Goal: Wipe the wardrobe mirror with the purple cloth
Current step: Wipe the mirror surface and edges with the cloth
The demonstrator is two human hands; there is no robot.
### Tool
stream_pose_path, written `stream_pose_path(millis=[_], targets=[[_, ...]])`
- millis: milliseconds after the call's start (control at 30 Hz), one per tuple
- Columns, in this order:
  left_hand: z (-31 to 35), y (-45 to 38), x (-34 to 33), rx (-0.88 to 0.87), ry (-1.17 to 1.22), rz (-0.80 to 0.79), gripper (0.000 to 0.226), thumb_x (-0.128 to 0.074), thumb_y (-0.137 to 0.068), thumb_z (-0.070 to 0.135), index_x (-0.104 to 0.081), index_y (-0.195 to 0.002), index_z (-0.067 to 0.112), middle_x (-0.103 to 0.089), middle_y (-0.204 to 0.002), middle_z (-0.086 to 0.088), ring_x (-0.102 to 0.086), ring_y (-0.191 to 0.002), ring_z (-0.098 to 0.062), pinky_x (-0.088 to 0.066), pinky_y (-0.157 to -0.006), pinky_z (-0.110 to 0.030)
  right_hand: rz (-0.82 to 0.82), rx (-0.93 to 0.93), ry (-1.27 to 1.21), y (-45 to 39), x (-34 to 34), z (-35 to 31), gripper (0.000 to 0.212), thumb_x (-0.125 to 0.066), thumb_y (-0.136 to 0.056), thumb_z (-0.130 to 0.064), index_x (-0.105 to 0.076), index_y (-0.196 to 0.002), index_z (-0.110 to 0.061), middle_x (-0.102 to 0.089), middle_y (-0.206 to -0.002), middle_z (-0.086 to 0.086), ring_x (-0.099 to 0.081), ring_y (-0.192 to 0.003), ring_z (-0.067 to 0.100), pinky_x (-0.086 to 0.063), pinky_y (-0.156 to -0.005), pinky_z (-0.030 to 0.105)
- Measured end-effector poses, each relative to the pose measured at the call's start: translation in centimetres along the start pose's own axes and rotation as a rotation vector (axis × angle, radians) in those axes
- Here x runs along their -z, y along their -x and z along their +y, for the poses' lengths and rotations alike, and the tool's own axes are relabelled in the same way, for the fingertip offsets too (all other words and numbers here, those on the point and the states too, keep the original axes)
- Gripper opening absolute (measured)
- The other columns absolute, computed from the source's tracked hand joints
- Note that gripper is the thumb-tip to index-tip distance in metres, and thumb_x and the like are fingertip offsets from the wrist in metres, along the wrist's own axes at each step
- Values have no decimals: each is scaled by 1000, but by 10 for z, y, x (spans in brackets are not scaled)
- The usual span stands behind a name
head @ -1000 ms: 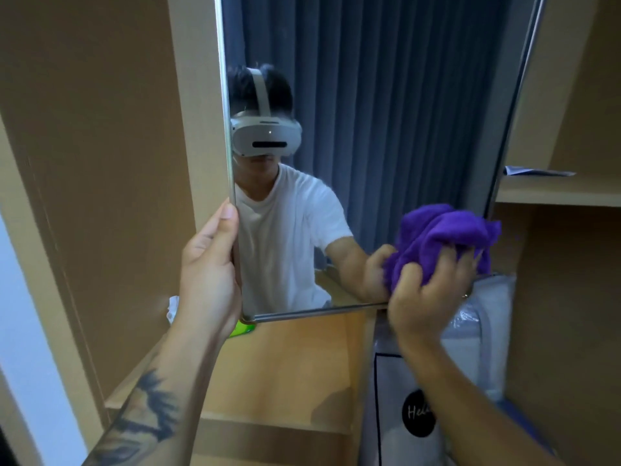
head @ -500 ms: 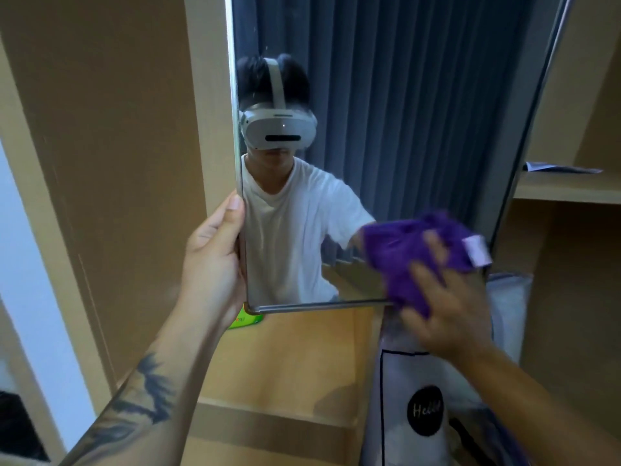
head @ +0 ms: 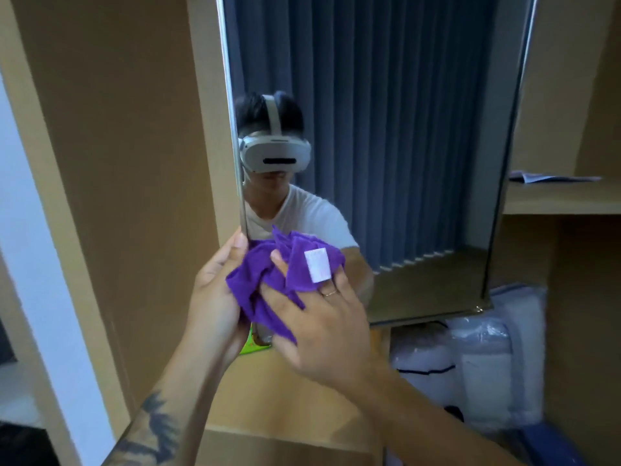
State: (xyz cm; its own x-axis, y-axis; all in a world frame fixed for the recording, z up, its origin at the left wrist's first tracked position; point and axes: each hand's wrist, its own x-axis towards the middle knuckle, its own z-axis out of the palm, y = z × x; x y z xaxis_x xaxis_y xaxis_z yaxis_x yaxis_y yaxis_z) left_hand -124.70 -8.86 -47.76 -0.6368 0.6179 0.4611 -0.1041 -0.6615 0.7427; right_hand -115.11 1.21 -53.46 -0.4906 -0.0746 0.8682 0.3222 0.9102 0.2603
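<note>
Purple cloth (head: pixel 268 284), bunched at the lower left corner of the wardrobe mirror (head: pixel 386 136): soft, light, best taken as a wad. Right hand (head: pixel 322 327) curls over it, fingers (head: pixel 285 264) sunk into the folds; left hand (head: pixel 215 297) steadies the mirror's edge, touching the cloth. Glass probably smooth, fragile. Wooden shelf (head: pixel 554 200) at right; bagged bedding (head: pixel 487 358) below.

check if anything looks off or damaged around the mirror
Nothing looks damaged. The mirror shows no cracks, and its frame looks straight. The cloth is bunched at the lower left corner between the left hand and right hand.
</note>
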Motion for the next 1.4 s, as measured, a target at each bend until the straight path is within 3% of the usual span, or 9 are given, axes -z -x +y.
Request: stream_pose_path(millis=[267, 367, 567, 833, 900, 1033, 1167, 1267, 1400], targets=[[-6, 3, -1, -72, -37, 19, 38, -41, -112, 25, -61, -143, 16, -70, -135, -3, -64, -129, -15, -52, -106, -29, 476, -973, -117, -15, 59, 141, 48, -48, -88, -26, -61, -131, -7, -44, -156, 24, -34, -149, 45, -28, -120, 62], [-4, 5, -2, -54, -20, 6, 38, -42, -111, 26, -61, -143, 18, -72, -133, -2, -67, -124, -12, -56, -98, -24, 398, -802, -76, -37, 48, 86, 36, -51, -88, -22, -64, -119, -8, -51, -147, 25, -35, -148, 46, -24, -122, 64], [-5, 8, -5, -107, -24, 12, 34, -45, -109, 17, -66, -136, 13, -74, -128, -8, -69, -121, -20, -56, -101, -32, -104, 205, 106, -40, 50, 66, 66, -64, -87, -35, -53, -151, -24, -31, -169, 10, -26, -156, 39, -20, -125, 62], [-8, 6, -1, -128, -127, 67, 37, -50, -109, 31, -62, -142, 19, -69, -137, -2, -62, -132, -15, -42, -118, -39, 492, -965, -176, -65, 88, 152, 51, -41, -89, -33, -62, -130, -12, -47, -154, 18, -39, -147, 39, -32, -120, 59], [-9, 3, 3, -115, -121, 81, 45, -59, -104, 40, -62, -143, 19, -67, -141, -1, -60, -134, -16, -36, -122, -44, 454, -895, -120, -81, 74, 109, 43, -45, -88, -29, -64, -123, -11, -50, -151, 21, -37, -147, 43, -28, -121, 62], [-9, 5, 5, -59, -52, 72, 42, -58, -105, 34, -61, -143, 17, -67, -140, -6, -62, -132, -22, -42, -119, -52, 69, -214, -7, -79, 49, 30, 61, -45, -85, -36, -56, -143, -23, -32, -167, 10, -15, -158, 40, -7, -129, 59], [-6, 10, -2, -79, -81, 65, 34, -48, -108, 19, -65, -137, 12, -72, -131, -11, -66, -125, -26, -51, -107, -40, -168, 327, 163, -56, 57, 64, 70, -62, -85, -40, -51, -153, -27, -32, -168, 9, -30, -153, 40, -18, -126, 59], [-5, 10, -1, -79, -97, 103, 42, -53, -106, 32, -61, -143, 15, -69, -137, -5, -63, -130, -18, -44, -118, -45, -159, 222, 192, -30, 74, 123, 68, -64, -87, -40, -52, -151, -22, -34, -167, 11, -31, -154, 40, -26, -122, 62], [-8, 7, -2, -191, -203, 190, 62, -65, -91, 64, -64, -141, 27, -67, -141, 2, -56, -138, -17, -37, -121, -50, -29, -378, -81, 7, 93, 160, 64, -51, -94, -27, -38, -157, -23, -18, -172, 6, -13, -159, 35, -26, -123, 63]])
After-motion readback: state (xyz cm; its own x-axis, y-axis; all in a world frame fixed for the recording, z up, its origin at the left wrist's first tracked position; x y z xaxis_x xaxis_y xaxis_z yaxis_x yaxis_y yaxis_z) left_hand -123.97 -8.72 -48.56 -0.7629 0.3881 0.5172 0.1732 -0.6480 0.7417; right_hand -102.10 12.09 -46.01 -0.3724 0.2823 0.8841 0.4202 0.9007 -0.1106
